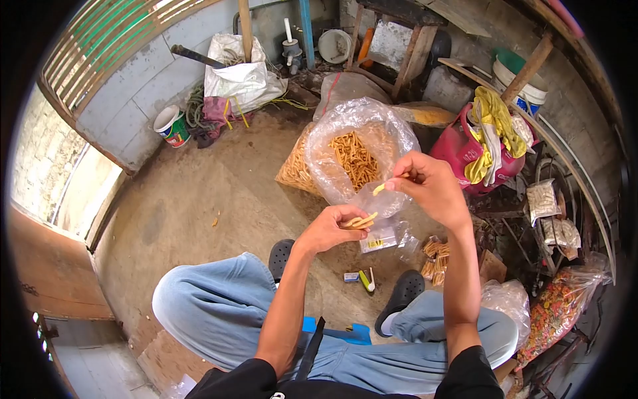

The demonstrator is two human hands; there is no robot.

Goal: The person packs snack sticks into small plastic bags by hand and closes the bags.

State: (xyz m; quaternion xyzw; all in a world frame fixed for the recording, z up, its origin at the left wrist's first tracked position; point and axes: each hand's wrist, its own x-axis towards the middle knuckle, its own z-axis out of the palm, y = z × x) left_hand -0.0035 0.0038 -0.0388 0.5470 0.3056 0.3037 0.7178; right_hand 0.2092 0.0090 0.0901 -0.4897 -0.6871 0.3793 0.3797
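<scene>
Slim, pale-yellow sticks point(361, 221) are held in a little bundle by the left hand point(325, 231), thumb and fingers closed about them, the ends poked out between two and three o'clock. And up at one o'clock from that bundle, a short, curved yellow stick point(379, 189) is pinched by the right hand point(430, 186), thumb and fingertips brought together; how much is hidden behind the fingers cannot be told. Its free tip is pointed down towards eight o'clock, clear of the palm.

For this handling, a light touch is judged best: sticks so thin could easily be snapped, so the pinch should be made just firm enough to stop a slip. The bundle would be well served by a loose curl, its ends lined up and exposed.

Out at twelve o'clock from the bundle, a big, wide-mouthed clear plastic bag point(395, 133) is seen, loaded with thin tan sticks point(352, 159). Towards five, clear plastic with a white panel point(379, 241) is laid near the left hand; at four, brown sticks in clear packets point(436, 261); at six, a small green-and-white object point(366, 280) is set on the bare, brownish floor point(199, 186).
</scene>
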